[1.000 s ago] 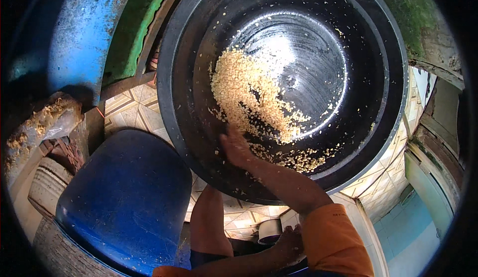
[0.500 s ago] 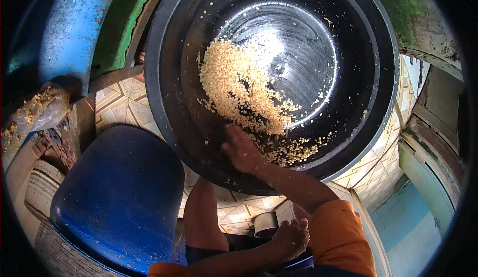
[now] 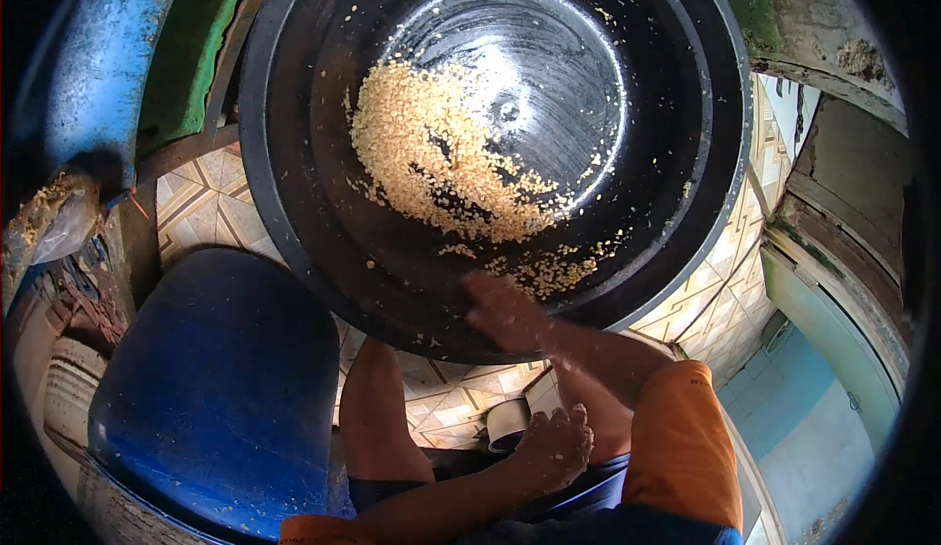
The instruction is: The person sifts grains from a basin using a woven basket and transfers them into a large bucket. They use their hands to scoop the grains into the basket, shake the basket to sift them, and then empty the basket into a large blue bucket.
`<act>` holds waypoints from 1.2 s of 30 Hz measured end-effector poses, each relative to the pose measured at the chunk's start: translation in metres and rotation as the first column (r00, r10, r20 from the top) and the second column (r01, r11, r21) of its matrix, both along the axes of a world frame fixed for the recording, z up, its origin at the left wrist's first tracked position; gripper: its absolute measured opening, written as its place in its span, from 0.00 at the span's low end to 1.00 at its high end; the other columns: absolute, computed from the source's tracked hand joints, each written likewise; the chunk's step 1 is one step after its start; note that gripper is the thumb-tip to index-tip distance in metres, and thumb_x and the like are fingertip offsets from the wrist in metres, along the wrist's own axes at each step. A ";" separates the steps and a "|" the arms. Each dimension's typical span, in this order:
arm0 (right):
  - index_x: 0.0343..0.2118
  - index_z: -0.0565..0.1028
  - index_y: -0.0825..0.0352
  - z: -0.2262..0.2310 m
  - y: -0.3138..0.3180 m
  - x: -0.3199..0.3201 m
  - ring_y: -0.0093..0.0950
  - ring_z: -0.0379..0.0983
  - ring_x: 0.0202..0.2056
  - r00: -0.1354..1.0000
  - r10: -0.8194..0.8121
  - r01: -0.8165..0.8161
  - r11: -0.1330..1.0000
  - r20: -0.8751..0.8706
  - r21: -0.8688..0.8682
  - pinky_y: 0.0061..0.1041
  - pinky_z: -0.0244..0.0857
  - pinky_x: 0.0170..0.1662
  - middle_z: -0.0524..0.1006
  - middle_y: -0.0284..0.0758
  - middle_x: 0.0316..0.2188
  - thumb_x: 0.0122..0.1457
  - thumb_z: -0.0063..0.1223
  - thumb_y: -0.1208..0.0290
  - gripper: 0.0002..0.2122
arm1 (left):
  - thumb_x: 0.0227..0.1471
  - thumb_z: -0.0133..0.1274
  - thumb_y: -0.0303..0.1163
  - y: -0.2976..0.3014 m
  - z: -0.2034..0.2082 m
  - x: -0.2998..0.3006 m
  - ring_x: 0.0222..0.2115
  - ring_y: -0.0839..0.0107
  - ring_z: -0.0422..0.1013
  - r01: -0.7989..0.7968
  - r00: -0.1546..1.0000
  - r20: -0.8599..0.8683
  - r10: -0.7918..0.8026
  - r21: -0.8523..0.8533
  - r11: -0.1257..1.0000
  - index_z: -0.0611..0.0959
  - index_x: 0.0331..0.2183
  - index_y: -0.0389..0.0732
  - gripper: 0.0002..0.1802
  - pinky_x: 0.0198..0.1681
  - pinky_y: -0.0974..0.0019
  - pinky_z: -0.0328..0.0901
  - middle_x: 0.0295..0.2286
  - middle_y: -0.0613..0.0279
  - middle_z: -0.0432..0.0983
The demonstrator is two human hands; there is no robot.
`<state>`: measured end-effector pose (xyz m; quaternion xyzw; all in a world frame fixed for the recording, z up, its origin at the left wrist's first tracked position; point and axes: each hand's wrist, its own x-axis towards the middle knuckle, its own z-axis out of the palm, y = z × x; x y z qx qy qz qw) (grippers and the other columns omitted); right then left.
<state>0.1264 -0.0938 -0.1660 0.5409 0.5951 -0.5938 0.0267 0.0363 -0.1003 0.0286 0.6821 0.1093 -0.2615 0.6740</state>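
A big round black tub [image 3: 284,153] holds a heap of pale yellow, split grains or beans [image 3: 412,143], piled on its left side. A thinner scatter of the same bits [image 3: 554,269] trails along the near slope. My right hand [image 3: 505,312] reaches over the near rim, slightly blurred, its fingers apart and empty beside that scatter. Drawn back over my lap, my left hand [image 3: 559,447] is loosely curled, with pale bits stuck to the fingers. Its palm is hidden, and I see nothing held in it.
A blue plastic drum [image 3: 216,378] stands at the left, close to the tub. Behind it are a blue painted surface [image 3: 93,65] and a dirty plastic bag [image 3: 64,217]. A small white pot [image 3: 507,422] rests on the patterned tile floor [image 3: 211,202] between my legs.
My right hand has drawn back from the main heap toward the near rim, to the right. The whole view has shifted a little. My left hand stays curled over my lap.
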 end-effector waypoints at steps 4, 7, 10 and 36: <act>0.57 0.57 0.73 -0.030 -0.006 0.042 0.43 0.49 0.61 0.936 0.016 0.008 0.998 0.351 -0.067 0.37 0.45 0.62 0.56 0.50 0.59 0.62 0.38 0.54 0.28 | 0.51 0.50 0.41 -0.009 0.001 0.001 0.42 0.56 0.68 0.015 0.998 0.057 -0.020 0.077 0.997 0.76 0.42 0.37 0.21 0.34 0.51 0.66 0.50 0.43 0.62; 0.58 0.57 0.72 -0.014 -0.031 0.028 0.42 0.46 0.62 0.997 -0.055 0.048 0.993 -0.061 -0.112 0.38 0.42 0.63 0.55 0.49 0.60 0.62 0.36 0.51 0.30 | 0.51 0.50 0.41 -0.009 -0.001 0.000 0.41 0.57 0.68 0.020 0.996 0.083 -0.028 0.090 0.996 0.76 0.42 0.37 0.21 0.34 0.51 0.67 0.50 0.43 0.63; 0.58 0.57 0.72 0.001 -0.018 0.043 0.43 0.47 0.62 0.983 0.030 -0.048 0.995 -0.184 -0.090 0.38 0.41 0.64 0.56 0.49 0.59 0.62 0.35 0.49 0.31 | 0.51 0.50 0.42 -0.008 -0.002 -0.002 0.43 0.56 0.68 0.004 0.998 0.069 -0.013 0.125 0.992 0.76 0.43 0.37 0.21 0.35 0.51 0.67 0.50 0.43 0.63; 0.58 0.60 0.65 -0.030 0.027 0.170 0.47 0.52 0.59 0.765 0.319 -0.163 0.936 0.560 -0.311 0.43 0.43 0.62 0.57 0.50 0.59 0.58 0.39 0.50 0.29 | 0.47 0.54 0.42 0.014 -0.011 0.007 0.35 0.57 0.72 -0.132 0.986 0.124 0.113 0.154 0.979 0.77 0.36 0.35 0.20 0.32 0.51 0.68 0.47 0.42 0.65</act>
